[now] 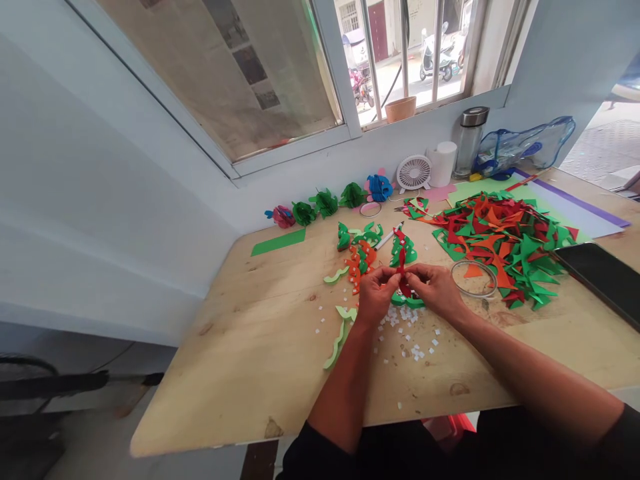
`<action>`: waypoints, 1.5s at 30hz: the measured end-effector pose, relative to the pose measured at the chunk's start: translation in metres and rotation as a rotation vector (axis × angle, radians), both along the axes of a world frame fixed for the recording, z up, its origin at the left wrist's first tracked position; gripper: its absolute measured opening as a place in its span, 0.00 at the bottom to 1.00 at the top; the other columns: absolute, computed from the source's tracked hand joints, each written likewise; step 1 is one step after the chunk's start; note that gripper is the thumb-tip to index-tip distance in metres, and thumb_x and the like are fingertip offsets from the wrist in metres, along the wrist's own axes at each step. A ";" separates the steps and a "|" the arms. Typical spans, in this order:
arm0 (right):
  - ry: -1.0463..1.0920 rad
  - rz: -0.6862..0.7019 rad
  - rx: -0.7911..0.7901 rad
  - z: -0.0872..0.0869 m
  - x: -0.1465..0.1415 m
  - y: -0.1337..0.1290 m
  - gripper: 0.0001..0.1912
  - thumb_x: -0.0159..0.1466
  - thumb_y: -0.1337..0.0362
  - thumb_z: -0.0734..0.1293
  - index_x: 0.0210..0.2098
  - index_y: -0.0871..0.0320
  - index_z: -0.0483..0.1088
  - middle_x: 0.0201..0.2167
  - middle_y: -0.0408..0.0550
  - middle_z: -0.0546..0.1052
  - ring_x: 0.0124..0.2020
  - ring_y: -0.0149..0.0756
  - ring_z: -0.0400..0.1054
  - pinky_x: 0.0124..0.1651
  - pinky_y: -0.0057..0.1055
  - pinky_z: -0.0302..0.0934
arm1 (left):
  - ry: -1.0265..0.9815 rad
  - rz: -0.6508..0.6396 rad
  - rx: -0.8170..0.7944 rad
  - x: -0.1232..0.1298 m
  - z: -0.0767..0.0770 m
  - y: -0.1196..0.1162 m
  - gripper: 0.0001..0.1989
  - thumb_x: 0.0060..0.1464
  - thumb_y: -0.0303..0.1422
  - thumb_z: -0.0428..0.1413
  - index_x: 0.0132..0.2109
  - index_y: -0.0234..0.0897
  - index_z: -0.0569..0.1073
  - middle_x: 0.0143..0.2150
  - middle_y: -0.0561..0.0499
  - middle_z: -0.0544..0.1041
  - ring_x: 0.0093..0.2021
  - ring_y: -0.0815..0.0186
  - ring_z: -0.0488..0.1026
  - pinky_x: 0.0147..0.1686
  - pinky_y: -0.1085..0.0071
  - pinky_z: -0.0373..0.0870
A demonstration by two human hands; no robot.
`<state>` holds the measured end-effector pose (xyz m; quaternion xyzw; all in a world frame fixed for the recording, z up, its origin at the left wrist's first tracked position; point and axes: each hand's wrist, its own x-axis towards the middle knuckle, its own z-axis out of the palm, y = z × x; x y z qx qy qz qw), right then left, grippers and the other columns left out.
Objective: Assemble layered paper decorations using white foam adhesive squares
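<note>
Between both hands a small red paper cutout (403,261) stands upright, pinched from either side. My left hand (379,291) closes thumb and fingers on its left edge. My right hand (434,285) grips it from the right in the same way. Just beneath my fingers lies a green paper piece (407,302), partly hidden. Behind it is a green cutout with white squares (403,249) on it. Orange cutouts (359,265) with similar squares lie left of my hands. Many small white squares (405,323) are scattered in front.
A heap of red, orange and green scraps (507,243) fills the right, with a tape roll (474,279) and a phone (603,277) beside it. Along the wall stand folded paper figures (325,202), a small fan (414,173) and a bottle (471,143). A pale green wavy strip (340,340) lies near my left forearm.
</note>
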<state>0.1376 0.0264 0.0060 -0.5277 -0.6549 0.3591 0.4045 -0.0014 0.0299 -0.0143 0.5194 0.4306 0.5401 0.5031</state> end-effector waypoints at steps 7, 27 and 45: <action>0.055 0.021 0.002 -0.001 0.000 0.001 0.11 0.57 0.62 0.61 0.29 0.60 0.74 0.20 0.44 0.75 0.21 0.31 0.65 0.24 0.26 0.56 | -0.129 0.015 -0.108 0.002 0.005 -0.001 0.09 0.42 0.36 0.61 0.29 0.33 0.76 0.26 0.52 0.76 0.27 0.70 0.71 0.32 0.73 0.68; 0.493 -0.034 -0.124 0.006 0.006 0.009 0.12 0.51 0.55 0.68 0.26 0.58 0.69 0.23 0.43 0.73 0.27 0.32 0.66 0.31 0.28 0.60 | -0.107 -0.114 -0.179 0.002 0.009 -0.006 0.08 0.40 0.34 0.62 0.26 0.33 0.74 0.23 0.53 0.74 0.24 0.71 0.68 0.29 0.73 0.67; 0.385 0.068 -0.220 -0.001 0.001 0.004 0.14 0.53 0.53 0.67 0.28 0.59 0.68 0.22 0.43 0.73 0.21 0.30 0.65 0.23 0.27 0.59 | -0.137 0.086 -0.100 0.005 0.006 -0.002 0.09 0.41 0.35 0.61 0.29 0.33 0.75 0.25 0.52 0.75 0.26 0.71 0.70 0.29 0.74 0.68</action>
